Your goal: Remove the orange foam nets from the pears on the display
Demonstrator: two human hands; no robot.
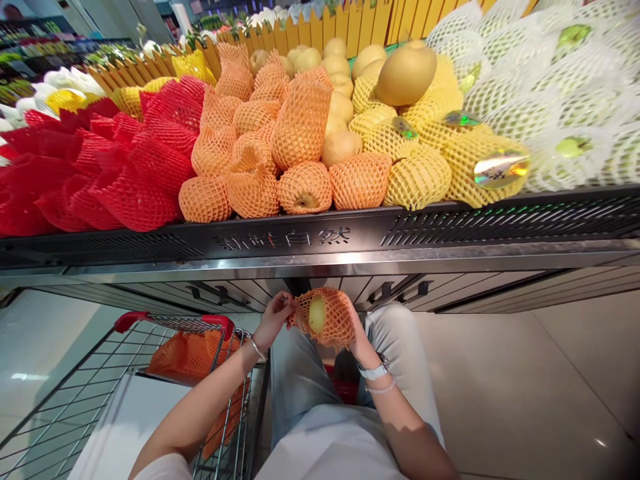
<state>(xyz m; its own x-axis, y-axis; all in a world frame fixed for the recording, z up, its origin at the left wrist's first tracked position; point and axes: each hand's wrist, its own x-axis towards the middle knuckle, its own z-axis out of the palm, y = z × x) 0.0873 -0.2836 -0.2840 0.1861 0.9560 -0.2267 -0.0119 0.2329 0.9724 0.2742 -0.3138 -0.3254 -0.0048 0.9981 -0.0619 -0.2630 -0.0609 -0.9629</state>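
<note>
In front of my knees, I hold a yellow pear (317,314) partly wrapped in an orange foam net sleeve (337,319). The sleeve's open mouth faces left and shows the pear's skin. My left hand (277,317) pinches the sleeve's edge between thumb and fingers. From the right, my right hand (359,333) wraps round the sleeved pear; its fingers are mostly hidden behind it. Beyond my hands, orange-netted pears (305,189) lie along the front of the display, with bare pears (342,147) behind them.
A black display rim (280,239) with a metal edge runs across ahead. Red-netted fruit (135,173) sits left, yellow-netted fruit (419,179) and white-netted fruit (575,107) right. A shopping cart (107,393) at my left holds orange foam nets (187,357) and a white box (120,427).
</note>
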